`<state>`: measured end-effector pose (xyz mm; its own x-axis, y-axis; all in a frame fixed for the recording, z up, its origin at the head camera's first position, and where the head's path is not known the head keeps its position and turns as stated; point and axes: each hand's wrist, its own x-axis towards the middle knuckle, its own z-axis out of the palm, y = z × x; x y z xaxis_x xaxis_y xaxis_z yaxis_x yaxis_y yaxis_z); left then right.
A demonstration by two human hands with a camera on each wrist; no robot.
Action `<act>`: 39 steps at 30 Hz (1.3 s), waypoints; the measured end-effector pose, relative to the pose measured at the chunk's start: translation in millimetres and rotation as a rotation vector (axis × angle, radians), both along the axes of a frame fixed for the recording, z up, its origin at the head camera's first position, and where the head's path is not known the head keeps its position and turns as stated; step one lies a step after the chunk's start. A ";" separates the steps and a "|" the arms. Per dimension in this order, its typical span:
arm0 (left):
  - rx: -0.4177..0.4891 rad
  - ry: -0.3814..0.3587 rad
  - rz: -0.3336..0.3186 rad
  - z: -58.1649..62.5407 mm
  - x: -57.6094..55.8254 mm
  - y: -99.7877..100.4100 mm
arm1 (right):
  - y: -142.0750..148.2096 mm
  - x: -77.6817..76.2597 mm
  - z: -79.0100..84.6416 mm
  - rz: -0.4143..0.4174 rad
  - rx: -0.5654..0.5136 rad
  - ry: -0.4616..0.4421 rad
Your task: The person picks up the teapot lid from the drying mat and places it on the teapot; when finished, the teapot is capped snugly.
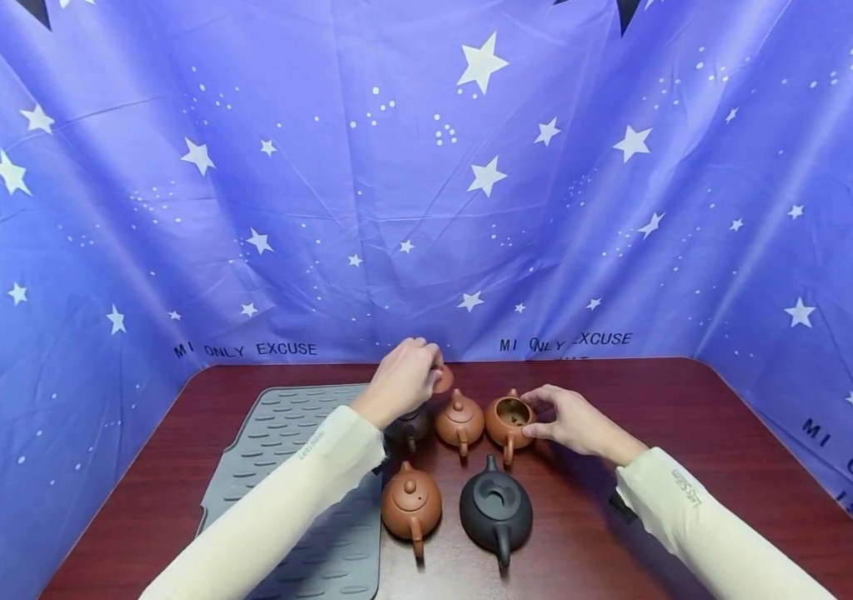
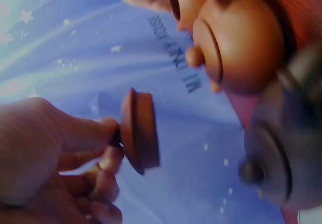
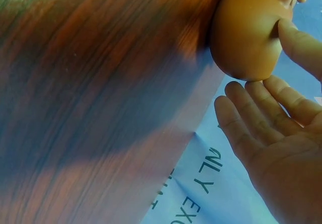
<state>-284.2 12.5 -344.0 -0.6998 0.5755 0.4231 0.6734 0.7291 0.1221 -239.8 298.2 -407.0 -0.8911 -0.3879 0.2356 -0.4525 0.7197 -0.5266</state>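
Note:
My left hand [image 1: 405,379] pinches the knob of a reddish-brown teapot lid [image 2: 141,133], held raised above the back row of teapots. In the left wrist view the lid is turned on its side. To the right, a lidless orange-brown teapot [image 1: 499,427] stands on the table with its dark inside showing. My right hand [image 1: 572,421] is at its right side, the thumb and fingertips touching the body and the other fingers extended. A lidded orange-brown teapot [image 1: 452,425] stands between the hands. Partly hidden under my left hand is a dark brown teapot [image 2: 297,153].
In the front row stand a lidded reddish-brown teapot [image 1: 405,512] and a larger black teapot [image 1: 482,512]. A grey ridged mat [image 1: 246,450] lies at the left of the dark red table [image 1: 644,392]. Blue star-printed cloth [image 1: 396,167] hangs behind and at both sides.

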 end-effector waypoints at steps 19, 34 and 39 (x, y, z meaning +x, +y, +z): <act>-0.276 -0.043 -0.194 -17.1 13.6 88.6 | -9.6 2.6 2.6 0.009 -0.020 -0.013; -0.351 -0.047 -0.114 -23.0 10.5 94.8 | -14.3 0.3 2.1 0.015 0.032 -0.019; -0.311 -0.064 -0.119 -21.9 11.4 89.2 | -12.3 3.5 14.0 -0.004 0.054 0.035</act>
<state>-272.8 101.7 -365.9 -0.6397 0.7491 0.1721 0.7540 0.6550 -0.0487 -236.3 285.9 -393.0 -0.8841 -0.3975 0.2456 -0.4672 0.7482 -0.4711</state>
